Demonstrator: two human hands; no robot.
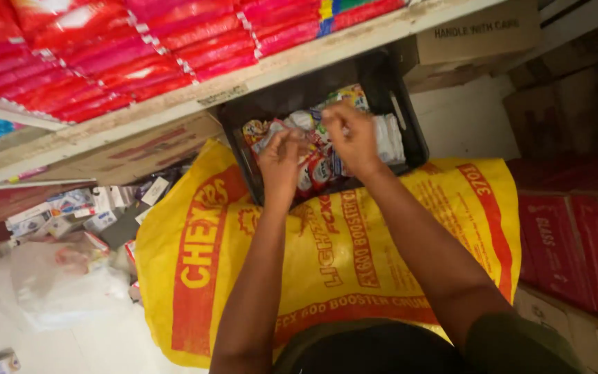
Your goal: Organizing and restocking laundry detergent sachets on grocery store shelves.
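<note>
- Packets (316,166) fill the black crate (410,131), which sits on a yellow sack (354,256) under the shelf (243,83).
- My left hand (279,163) pinches a packet; my right hand (351,135) has its grip closed above them.

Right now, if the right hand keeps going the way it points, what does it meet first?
Probably the small packets in the black crate: the right hand points down into them and already seems to touch or pinch one. Depth is unclear.
</note>
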